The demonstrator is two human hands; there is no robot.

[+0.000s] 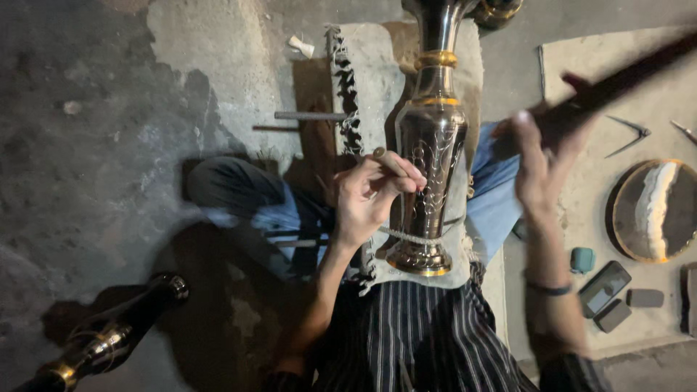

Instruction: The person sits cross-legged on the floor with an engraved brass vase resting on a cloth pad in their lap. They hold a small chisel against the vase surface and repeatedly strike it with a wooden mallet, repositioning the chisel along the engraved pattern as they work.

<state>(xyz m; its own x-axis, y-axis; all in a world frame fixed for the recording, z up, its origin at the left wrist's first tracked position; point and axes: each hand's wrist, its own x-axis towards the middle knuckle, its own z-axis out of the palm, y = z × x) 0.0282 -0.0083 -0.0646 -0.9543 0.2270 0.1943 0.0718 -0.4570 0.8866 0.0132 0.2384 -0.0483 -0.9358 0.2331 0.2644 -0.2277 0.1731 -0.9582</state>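
A tall dark metal vase (430,145) with gold bands and engraved floral lines lies along my lap on a pale cloth (370,80), its foot toward me and tied with a cord. My left hand (370,192) pinches a small chisel-like tool against the vase's engraved body. My right hand (541,156) is raised beside the vase, gripping a long dark stick or mallet (624,80), blurred by motion.
A second dark vase (102,337) lies on the concrete floor at lower left. To the right on a mat sit a round metal plate (653,210), a compass-like divider (628,134), a phone (604,287) and small blocks. A metal rod (308,115) lies behind the cloth.
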